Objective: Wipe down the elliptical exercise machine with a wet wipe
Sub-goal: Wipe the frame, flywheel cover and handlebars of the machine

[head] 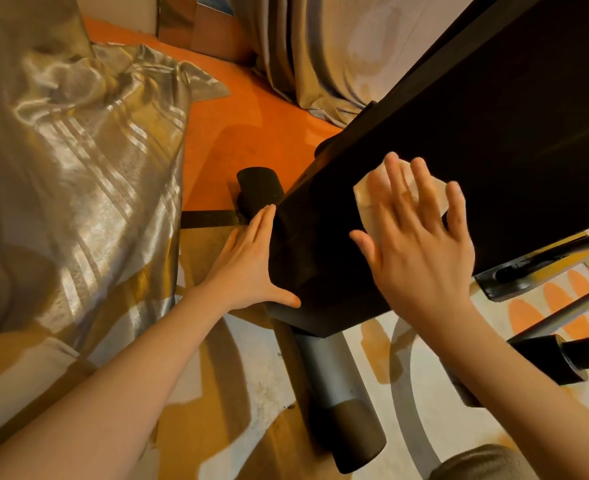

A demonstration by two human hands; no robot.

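The elliptical machine's black housing (494,116) fills the upper right, slanting down to the floor. My right hand (421,247) lies flat on its side panel with fingers spread, pressing a white wet wipe (366,199) against the surface; most of the wipe is hidden under the fingers. My left hand (251,261) rests flat with straight fingers against the housing's left edge, thumb on the lower corner. A grey stabiliser bar with a black end cap (334,393) runs along the floor below the housing.
Shiny beige curtains (78,150) pool on the floor at the left and hang at the back (321,64). Orange floor and a patterned rug (251,375) lie underneath. A black foot cap (258,192) and pedal arms (546,265) stick out around the housing.
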